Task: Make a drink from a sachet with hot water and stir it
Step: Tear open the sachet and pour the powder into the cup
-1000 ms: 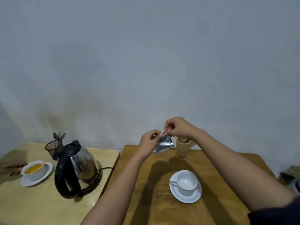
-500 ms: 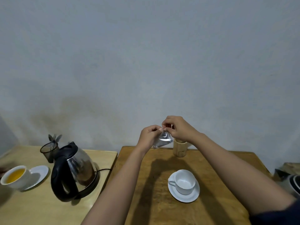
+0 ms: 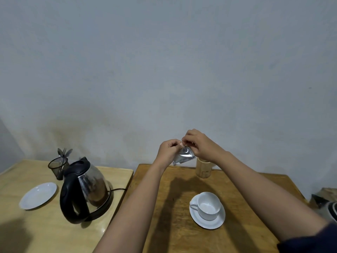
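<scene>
A small silver sachet (image 3: 184,157) hangs in the air above the far edge of the darker wooden table (image 3: 175,225). My left hand (image 3: 168,151) and my right hand (image 3: 199,146) both pinch its top edge, fingertips touching. Below them an empty white cup (image 3: 208,205) stands upright on a white saucer (image 3: 207,220). A steel kettle (image 3: 85,190) with a black handle sits on its base on the lighter table (image 3: 23,225) to the left.
A bamboo holder (image 3: 203,168) stands just behind the sachet. On the left table lie an empty white saucer (image 3: 38,195) and a black mesh cup (image 3: 58,166) holding spoons. A narrow gap separates the two tables. Dark objects sit at the right edge.
The cup of yellow drink has left its saucer on the left table and gone out of view. My hands keep pinching the sachet's top, closer together now.
</scene>
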Motion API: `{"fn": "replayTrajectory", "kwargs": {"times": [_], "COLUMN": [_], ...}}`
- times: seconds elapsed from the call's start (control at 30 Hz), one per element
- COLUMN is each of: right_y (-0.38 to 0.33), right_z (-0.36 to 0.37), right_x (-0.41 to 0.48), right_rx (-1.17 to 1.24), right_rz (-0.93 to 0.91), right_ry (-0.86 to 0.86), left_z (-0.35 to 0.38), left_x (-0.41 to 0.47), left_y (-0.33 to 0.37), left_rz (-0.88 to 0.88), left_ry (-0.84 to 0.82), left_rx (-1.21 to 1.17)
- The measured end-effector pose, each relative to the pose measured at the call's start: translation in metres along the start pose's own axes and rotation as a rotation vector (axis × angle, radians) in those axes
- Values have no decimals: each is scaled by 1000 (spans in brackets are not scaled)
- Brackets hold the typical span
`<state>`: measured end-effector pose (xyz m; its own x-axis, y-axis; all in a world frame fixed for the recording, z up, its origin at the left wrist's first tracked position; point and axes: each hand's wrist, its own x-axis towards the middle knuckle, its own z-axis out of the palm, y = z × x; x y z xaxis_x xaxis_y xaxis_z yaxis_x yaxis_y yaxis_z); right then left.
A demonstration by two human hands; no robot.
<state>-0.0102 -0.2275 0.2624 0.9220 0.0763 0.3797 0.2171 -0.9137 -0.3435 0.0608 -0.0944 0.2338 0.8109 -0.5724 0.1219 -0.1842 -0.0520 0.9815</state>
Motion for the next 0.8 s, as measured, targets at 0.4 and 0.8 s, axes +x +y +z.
{"fn": "replayTrajectory", "kwargs": {"times": [0.4,0.8], "right_y": [4,2], "right_z": [10,16], "right_x": [-7,-8], "right_rx": [0,200], "right_rz": [33,210], "right_ry": [17,139], "left_z": [5,-1], "left_x": [3,-2], "left_y": [0,-6], "left_rz": [-87,-75], "left_ry": [32,-13], "left_rx": [60,48]}}
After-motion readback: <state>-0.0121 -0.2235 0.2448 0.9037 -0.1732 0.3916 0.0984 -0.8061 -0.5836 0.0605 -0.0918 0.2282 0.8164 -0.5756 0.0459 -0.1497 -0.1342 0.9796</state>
